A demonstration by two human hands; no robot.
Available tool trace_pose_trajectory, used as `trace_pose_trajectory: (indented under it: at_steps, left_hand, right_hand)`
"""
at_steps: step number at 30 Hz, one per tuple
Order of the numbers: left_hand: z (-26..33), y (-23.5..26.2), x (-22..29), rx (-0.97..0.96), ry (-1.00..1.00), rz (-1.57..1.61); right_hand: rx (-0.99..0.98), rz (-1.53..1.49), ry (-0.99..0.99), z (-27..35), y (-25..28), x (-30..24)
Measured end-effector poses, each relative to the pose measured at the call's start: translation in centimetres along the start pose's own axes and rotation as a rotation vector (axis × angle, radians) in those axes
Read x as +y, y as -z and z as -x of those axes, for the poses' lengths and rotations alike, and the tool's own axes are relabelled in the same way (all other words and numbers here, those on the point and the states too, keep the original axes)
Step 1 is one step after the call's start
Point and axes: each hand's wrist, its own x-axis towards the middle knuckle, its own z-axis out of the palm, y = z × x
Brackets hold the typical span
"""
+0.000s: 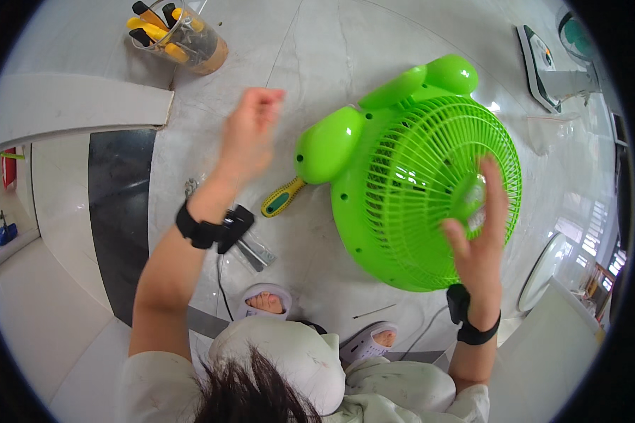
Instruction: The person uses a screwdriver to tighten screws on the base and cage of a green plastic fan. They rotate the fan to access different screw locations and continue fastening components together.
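Two hands work over a green fan (409, 176) lying grille-up on the floor, right of centre. Right hand (476, 233) rests open on the grille; left hand (250, 134) hovers empty, loosely curled. Steadying the grille flat seems wise; a screwdriver (282, 199) lies just beside the fan.

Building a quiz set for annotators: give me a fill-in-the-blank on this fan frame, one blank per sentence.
1. The fan lying on the floor is bright ____.
2. The right hand rests flat on the fan's ____.
3. The left hand is raised above the floor and holds ____.
4. The screwdriver beside the fan's base has a yellow and green ____.

Missing words: green; grille; nothing; handle
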Motion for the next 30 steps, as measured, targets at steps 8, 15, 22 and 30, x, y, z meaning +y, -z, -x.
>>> trace_pose_trajectory:
  at_steps: [8, 15, 22, 30]
  left_hand:
    - [8.7, -3.2, 6.8, -0.061, 0.139, -0.165]
    - [13.0, -1.9, 6.7, -0.123, 0.169, -0.049]
    - [13.5, -3.6, 6.9, -0.106, 0.284, 0.137]
    - [11.5, -6.2, 6.8, 0.044, -0.253, -0.375]
  right_hand:
    - [-0.348, 0.233, 0.136, 1.0, 0.1, -2.8]
    - [-0.311, 0.098, 0.166, 6.3, -0.8, -0.2]
    - [-0.236, 0.094, 0.223, 6.2, -1.8, 0.5]
    - [-0.193, 0.116, 0.234, 6.3, -2.3, 0.1]
